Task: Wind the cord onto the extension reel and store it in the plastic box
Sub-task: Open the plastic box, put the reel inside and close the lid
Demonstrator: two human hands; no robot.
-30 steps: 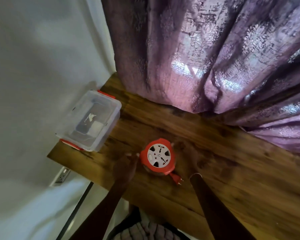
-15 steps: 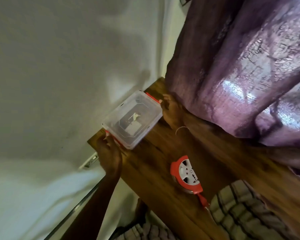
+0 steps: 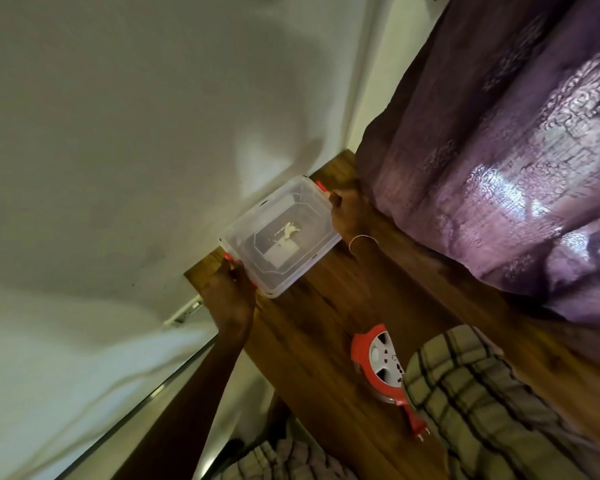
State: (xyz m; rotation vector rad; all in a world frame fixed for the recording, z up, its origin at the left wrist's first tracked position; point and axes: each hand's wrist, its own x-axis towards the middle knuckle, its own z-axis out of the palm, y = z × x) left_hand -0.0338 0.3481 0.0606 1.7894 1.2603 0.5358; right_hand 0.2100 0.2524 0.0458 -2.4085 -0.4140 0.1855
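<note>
Between both hands [image 3: 231, 299], plastic box [image 3: 280, 233], reel [image 3: 378, 363] apart

Both hands are now off the reel [image 3: 378, 362] and on the plastic box [image 3: 281, 233] by the wall: the left hand [image 3: 231, 299] grips its near red clip, the right hand [image 3: 349, 213] its far one, a checked sleeve [image 3: 465, 386] now covering the reel's edge

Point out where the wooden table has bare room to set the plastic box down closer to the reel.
Bare wood lies between the plastic box and the extension reel, bordered by the table edge on the left. The far corner is crowded: box against the wall, left hand and right hand at its ends, curtain hanging close by. A checked sleeve overlaps the reel's right.
</note>
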